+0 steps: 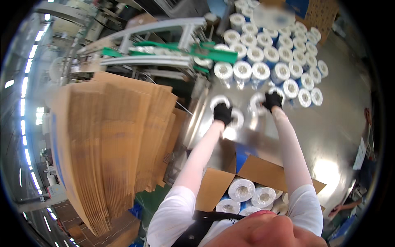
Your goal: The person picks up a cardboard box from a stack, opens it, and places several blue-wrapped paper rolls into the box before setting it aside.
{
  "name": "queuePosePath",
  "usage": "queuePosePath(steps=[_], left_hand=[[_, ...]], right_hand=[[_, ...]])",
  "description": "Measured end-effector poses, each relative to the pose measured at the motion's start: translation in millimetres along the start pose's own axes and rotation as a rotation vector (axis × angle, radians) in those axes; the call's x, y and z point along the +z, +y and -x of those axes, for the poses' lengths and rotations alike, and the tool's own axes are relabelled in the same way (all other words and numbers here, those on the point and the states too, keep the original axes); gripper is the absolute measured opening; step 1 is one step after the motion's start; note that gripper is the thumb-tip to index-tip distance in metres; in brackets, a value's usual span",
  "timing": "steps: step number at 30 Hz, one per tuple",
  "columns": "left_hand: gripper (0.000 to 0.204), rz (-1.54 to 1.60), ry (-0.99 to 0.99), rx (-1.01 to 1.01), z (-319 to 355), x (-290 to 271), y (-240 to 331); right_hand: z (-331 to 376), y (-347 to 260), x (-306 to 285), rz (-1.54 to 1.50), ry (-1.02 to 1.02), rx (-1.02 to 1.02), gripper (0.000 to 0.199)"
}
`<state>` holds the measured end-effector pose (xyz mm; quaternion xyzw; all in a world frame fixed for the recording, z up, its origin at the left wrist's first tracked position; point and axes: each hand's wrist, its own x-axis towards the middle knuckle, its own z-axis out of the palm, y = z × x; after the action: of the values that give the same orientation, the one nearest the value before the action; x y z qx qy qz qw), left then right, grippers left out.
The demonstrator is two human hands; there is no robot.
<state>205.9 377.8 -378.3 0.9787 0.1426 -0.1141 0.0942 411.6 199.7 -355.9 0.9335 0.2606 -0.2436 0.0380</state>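
My left hand (222,114), in a black glove, is closed over the adjoining rims of two white wrapped rolls, one behind it (219,100) and one at its right (237,119). Similarly gloved, my right hand (273,101) grips a pair of rolls, the left one (257,103) and the farther one (277,90); its fingertips are partly hidden. Beyond both hands, many upright rolls (260,71) with hollow cores and bluish sides stand in rows on the metal table (341,82). Close to my body, an open cardboard carton (216,187) holds several similar rolls (241,189).
At left stands a thick stack of flattened cartons (107,144). Behind it, a conveyor frame (156,61) with green guides (218,53) reaches the table. The carton's raised flap (263,173) lies between my arms. Another person's hand (337,210) shows at the right edge.
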Motion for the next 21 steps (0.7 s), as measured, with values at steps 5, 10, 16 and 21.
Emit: queuePosePath(steps=[5, 10, 16, 21], left_hand=[[0.058, 0.167, -0.347, -0.126, 90, -42, -18], [0.061, 0.597, 0.204, -0.11, 147, -141, -29], [0.039, 1.194, 0.541, 0.495, 207, -228, 164], [0.044, 0.329, 0.223, 1.114, 302, -212, 321]], right_hand=[[131, 87, -11, 0.228, 0.133, -0.562, 0.046], [267, 170, -105, -0.362, 0.34, -0.462, 0.042], [438, 267, -120, -1.183, 0.825, -0.652, 0.031], [552, 310, -55, -1.212, 0.587, -0.429, 0.052]])
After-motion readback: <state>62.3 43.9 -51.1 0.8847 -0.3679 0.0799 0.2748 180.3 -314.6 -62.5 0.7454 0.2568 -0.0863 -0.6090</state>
